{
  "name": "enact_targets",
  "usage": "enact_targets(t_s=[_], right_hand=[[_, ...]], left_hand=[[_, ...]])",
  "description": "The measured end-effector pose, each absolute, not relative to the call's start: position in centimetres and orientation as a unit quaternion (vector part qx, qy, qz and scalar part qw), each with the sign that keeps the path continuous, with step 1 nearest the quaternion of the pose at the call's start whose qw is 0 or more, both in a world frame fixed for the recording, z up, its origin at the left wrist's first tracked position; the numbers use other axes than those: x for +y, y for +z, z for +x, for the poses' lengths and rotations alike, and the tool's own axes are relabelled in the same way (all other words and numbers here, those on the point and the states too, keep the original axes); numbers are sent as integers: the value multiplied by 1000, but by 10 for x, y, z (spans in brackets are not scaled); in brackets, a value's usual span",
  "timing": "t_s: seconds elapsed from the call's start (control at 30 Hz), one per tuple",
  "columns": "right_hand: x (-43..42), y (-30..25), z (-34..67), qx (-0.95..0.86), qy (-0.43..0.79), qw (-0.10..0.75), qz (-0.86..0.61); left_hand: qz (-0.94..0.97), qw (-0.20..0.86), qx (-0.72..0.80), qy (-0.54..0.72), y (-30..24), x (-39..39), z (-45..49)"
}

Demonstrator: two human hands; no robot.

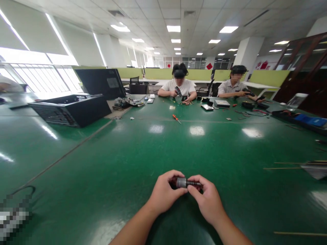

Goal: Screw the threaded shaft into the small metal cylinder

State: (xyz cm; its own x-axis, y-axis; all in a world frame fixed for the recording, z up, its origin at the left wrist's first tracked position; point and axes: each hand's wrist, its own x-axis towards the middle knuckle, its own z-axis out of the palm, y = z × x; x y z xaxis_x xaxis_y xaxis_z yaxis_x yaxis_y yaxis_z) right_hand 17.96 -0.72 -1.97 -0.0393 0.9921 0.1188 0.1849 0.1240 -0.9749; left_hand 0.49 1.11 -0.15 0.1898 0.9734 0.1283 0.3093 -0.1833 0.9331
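Observation:
My left hand (pixel 164 193) curls round the left end of a small metal cylinder with a ridged shaft (pixel 181 182), whose exact kind I cannot make out. Its middle is a grey metal barrel; dark reddish parts show at both ends. On the other side, the thumb and fingers of my right hand (pixel 206 197) close on the narrow ridged shaft. The piece lies roughly level between both hands, low over the green table (pixel 143 149). Fingers hide parts of both its ends.
Ahead lies an orange screwdriver (pixel 175 117). Back left stands a black computer case (pixel 74 109) beside circuit boards (pixel 129 102). Across the table, one person (pixel 178 85) holds a power drill (pixel 178 91); another person (pixel 233 85) sits right. Thin rods (pixel 283 168) and a blue-lined tray (pixel 310 119) lie right.

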Motion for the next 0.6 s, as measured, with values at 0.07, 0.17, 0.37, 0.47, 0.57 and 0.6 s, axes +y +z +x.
enact_targets(t_s=[0.07,0.17,0.37,0.47,0.57,0.6], right_hand=[[-6,-21,180,-584,426,470,-507],[-6,-23,181,-584,427,469,-506],[-6,-24,181,-576,440,474,-500],[-6,-24,182,-570,447,480,-495],[-6,-24,183,-567,454,480,-492],[-6,-24,183,-566,455,479,-492]], left_hand=[[653,404,494,408,-3,11,5],[652,399,498,409,-2,10,5],[651,401,497,410,1,10,5],[651,400,500,407,1,10,6],[649,402,502,405,1,10,5],[649,403,502,405,1,10,5]])
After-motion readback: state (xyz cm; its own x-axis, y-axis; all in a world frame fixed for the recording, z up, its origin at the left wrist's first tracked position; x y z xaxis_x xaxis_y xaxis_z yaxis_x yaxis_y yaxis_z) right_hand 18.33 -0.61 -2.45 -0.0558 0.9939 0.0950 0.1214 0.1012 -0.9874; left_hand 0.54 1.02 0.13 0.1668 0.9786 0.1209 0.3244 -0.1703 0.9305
